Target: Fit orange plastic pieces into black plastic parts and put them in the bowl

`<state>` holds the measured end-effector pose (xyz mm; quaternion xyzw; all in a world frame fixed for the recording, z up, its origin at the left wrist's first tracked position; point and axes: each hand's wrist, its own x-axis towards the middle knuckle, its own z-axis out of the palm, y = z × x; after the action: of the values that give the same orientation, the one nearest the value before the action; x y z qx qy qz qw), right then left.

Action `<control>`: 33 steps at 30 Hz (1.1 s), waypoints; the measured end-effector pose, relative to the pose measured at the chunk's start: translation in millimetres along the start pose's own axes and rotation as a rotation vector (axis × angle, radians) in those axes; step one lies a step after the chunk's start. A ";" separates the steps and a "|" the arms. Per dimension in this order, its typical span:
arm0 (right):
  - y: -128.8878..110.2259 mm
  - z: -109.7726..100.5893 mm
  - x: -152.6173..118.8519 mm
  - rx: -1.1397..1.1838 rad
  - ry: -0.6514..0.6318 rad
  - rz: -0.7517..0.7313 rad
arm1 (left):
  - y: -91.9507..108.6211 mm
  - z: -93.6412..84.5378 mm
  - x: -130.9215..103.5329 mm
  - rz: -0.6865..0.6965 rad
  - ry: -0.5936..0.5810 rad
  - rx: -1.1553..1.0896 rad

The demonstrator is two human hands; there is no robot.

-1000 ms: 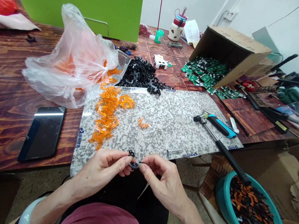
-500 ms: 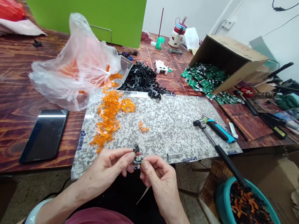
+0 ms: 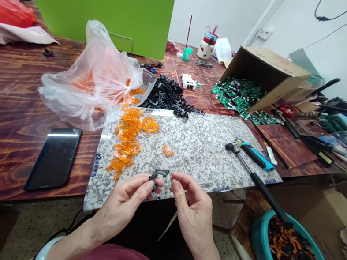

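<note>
Firstly, at the left of the wooden desk [image 3: 1, 117], a phone [image 3: 53, 159] lies with its screen upward. Behind it rests a clear plastic bag [image 3: 92, 75], and next comes a heap of orange pieces [image 3: 128, 135] on the speckled board [image 3: 192, 140]. The left hand [image 3: 128, 196] is closed at the fingertips and pinches a curved black part [image 3: 159, 173] over the board's near edge. Behind this part, one single orange piece [image 3: 167, 150] lies alone. The right hand [image 3: 194, 203] is just beside the held part; its thumb and forefinger are nearly together, but I cannot tell whether they hold something small. Farther right, a hammer [image 3: 264, 188] reaches with its handle over a teal basin [image 3: 258, 239].
</note>
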<state>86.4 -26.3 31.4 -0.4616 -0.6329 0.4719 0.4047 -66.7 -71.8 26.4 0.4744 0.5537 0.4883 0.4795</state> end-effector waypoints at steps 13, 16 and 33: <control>-17.2 12.4 -8.9 0.128 -0.203 -0.053 | -1.5 1.9 -13.5 0.214 -0.029 0.160; -20.5 13.5 -13.6 -0.033 -0.124 -0.208 | -2.3 0.9 -18.1 0.270 -0.025 0.207; 28.9 -6.8 95.2 -0.637 -0.179 -0.365 | -6.7 -3.5 2.1 -0.283 0.137 -0.414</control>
<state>75.2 70.9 12.2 -0.4010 -0.8525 0.2099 0.2614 -70.8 -70.5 19.8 0.2496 0.5340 0.5504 0.5913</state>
